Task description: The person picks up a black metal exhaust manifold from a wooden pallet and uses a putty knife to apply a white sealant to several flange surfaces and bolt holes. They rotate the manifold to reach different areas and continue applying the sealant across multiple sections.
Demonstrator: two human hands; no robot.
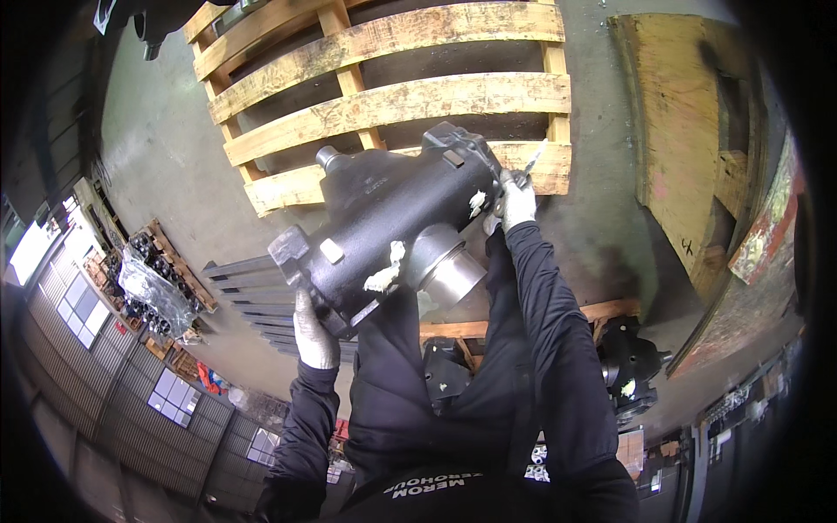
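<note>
A large black cast-metal housing [384,205] is held up in front of my legs, tilted, with its right end farther away. A bright machined round stub [452,277] sticks out of its near side, and pale putty-like patches mark the black surface. My left hand [314,336], in a light glove, is closed on the housing's lower left end; its fingertips are partly hidden. At the upper right end, my gloved right hand [519,202] is closed round the edge. A thin pale strip [535,157] shows beside the right fingers; what it is I cannot tell.
A slatted wooden pallet [453,94] lies on the floor just beyond the housing. Dark metal bars [248,283] lie at the left. Similar black castings [632,366] sit near my legs. Wooden boards [676,139] stand at the right. Plastic-covered parts [153,288] are at far left.
</note>
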